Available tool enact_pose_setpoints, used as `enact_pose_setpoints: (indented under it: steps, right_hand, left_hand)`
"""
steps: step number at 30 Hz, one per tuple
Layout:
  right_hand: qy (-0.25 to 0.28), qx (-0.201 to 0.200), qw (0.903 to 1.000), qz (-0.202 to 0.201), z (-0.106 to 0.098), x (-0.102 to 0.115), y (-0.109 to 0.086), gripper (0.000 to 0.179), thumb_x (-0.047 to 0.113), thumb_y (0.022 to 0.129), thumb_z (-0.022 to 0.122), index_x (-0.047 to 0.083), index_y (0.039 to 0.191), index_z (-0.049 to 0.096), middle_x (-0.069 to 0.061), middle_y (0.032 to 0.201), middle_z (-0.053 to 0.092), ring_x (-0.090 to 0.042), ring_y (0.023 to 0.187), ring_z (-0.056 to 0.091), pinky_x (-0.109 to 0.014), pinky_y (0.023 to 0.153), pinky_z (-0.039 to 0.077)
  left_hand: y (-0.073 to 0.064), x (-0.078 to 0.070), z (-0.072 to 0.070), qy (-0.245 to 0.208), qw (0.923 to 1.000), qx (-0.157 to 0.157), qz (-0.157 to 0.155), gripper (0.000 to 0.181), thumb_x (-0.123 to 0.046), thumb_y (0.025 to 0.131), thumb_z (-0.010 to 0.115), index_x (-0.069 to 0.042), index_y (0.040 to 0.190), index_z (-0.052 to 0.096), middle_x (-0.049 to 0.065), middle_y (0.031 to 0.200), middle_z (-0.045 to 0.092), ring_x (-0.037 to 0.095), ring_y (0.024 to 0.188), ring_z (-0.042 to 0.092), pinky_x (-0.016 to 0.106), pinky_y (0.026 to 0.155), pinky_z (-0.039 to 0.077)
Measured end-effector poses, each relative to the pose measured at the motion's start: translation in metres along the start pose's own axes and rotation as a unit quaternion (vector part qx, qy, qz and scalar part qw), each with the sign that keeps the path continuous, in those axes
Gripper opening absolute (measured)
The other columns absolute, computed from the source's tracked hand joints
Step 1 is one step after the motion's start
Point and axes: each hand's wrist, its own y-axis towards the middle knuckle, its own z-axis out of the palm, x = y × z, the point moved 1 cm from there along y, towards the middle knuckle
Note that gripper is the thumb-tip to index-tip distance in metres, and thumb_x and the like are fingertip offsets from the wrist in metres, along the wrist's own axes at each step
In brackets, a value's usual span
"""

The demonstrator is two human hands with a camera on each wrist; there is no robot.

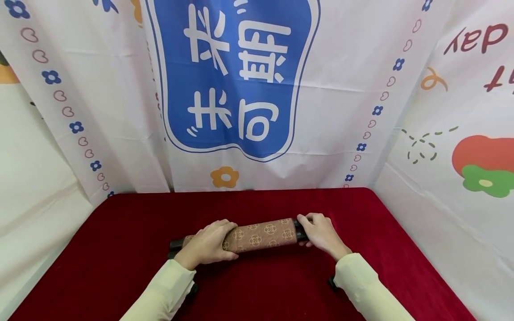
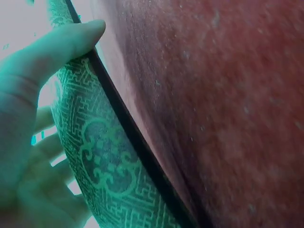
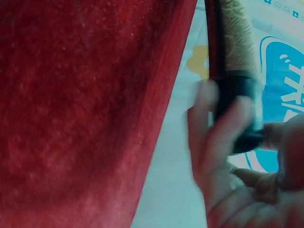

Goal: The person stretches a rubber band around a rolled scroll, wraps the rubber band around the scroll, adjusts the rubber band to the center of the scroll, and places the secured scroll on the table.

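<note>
A rolled scroll [image 1: 259, 235] in brown brocade with pale flower medallions lies crosswise over the red table, its right end tilted slightly farther back. Paired black rod ends [image 1: 176, 245] stick out at its left. My left hand [image 1: 213, 243] grips the roll left of its middle; in the left wrist view the thumb crosses the patterned scroll [image 2: 109, 156] and the fingers pass behind it. At the other end, my right hand [image 1: 321, 234] holds the black knobs [image 3: 237, 95] between thumb and fingers. That hand is partly blurred in the right wrist view.
Red velvety cloth [image 1: 257, 290] covers the table, whose far edge meets a white printed curtain [image 1: 329, 133] with a blue sign. More white printed cloth [image 1: 453, 214] hangs at the right, and plain white cloth [image 1: 36, 178] at the left.
</note>
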Motion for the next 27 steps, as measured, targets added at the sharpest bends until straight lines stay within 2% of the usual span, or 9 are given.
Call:
enact_pose_setpoints:
  steps: [3,6,8,13,18,23,27]
  right_hand:
    - [-0.043,-0.006,0.9990,-0.007,-0.005,0.002,-0.005,0.045,0.039,0.109,0.054,0.003,0.132,0.067,-0.015,0.109,0.074,-0.022,0.081,0.076,-0.039,0.074,0.063]
    - [-0.097,-0.009,0.9949,-0.026,-0.010,0.005,-0.012,0.055,0.044,0.109,0.052,0.004,0.147,0.057,-0.016,0.128,0.071,-0.028,0.107,0.072,-0.047,0.093,0.060]
    - [-0.121,-0.003,0.9919,-0.039,-0.011,0.006,-0.016,0.061,0.045,0.109,0.052,0.004,0.153,0.050,-0.018,0.140,0.067,-0.031,0.124,0.066,-0.052,0.105,0.054]
    - [-0.133,0.034,0.9892,-0.050,-0.010,0.006,-0.026,0.070,0.047,0.108,0.053,0.003,0.161,0.039,-0.022,0.158,0.052,-0.041,0.146,0.050,-0.060,0.118,0.042]
    - [-0.145,0.053,0.9865,-0.054,-0.007,0.003,-0.033,0.074,0.046,0.108,0.055,0.001,0.163,0.036,-0.021,0.166,0.043,-0.042,0.155,0.038,-0.061,0.124,0.033]
    - [-0.161,0.064,0.9828,-0.064,-0.003,0.002,-0.035,0.076,0.046,0.107,0.057,0.000,0.163,0.035,-0.020,0.166,0.042,-0.043,0.156,0.036,-0.061,0.126,0.031]
    - [-0.187,0.062,0.9774,-0.076,-0.002,0.002,-0.035,0.077,0.050,0.106,0.056,0.002,0.163,0.036,-0.020,0.167,0.041,-0.044,0.157,0.033,-0.063,0.126,0.028]
  left_hand:
    - [0.005,0.001,0.002,0.019,0.9998,-0.007,-0.007,0.076,-0.043,0.078,0.093,-0.001,0.135,0.066,0.009,0.122,0.069,0.026,0.111,0.065,0.047,0.089,0.058]
    - [0.011,0.004,0.001,0.030,0.9994,-0.007,-0.019,0.077,-0.043,0.078,0.093,0.000,0.136,0.066,0.010,0.122,0.068,0.028,0.111,0.064,0.049,0.088,0.057]
    - [0.014,0.007,0.002,0.033,0.9990,0.000,-0.031,0.077,-0.043,0.079,0.093,0.000,0.137,0.065,0.011,0.124,0.068,0.029,0.113,0.064,0.050,0.088,0.057]
    - [0.019,0.016,0.004,0.029,0.9979,0.010,-0.057,0.078,-0.041,0.081,0.092,0.001,0.139,0.063,0.013,0.129,0.067,0.032,0.117,0.063,0.054,0.090,0.057]
    - [0.025,0.018,0.010,0.027,0.9974,0.016,-0.065,0.078,-0.042,0.082,0.091,0.002,0.140,0.063,0.015,0.131,0.066,0.035,0.119,0.062,0.055,0.093,0.056]
    - [0.028,0.015,0.014,0.021,0.9967,0.028,-0.073,0.079,-0.045,0.081,0.091,0.002,0.140,0.063,0.015,0.132,0.066,0.035,0.120,0.062,0.055,0.096,0.055]
    - [0.027,0.013,0.014,0.034,0.9955,0.032,-0.083,0.084,-0.049,0.081,0.090,0.000,0.142,0.062,0.015,0.136,0.065,0.036,0.126,0.061,0.056,0.101,0.054]
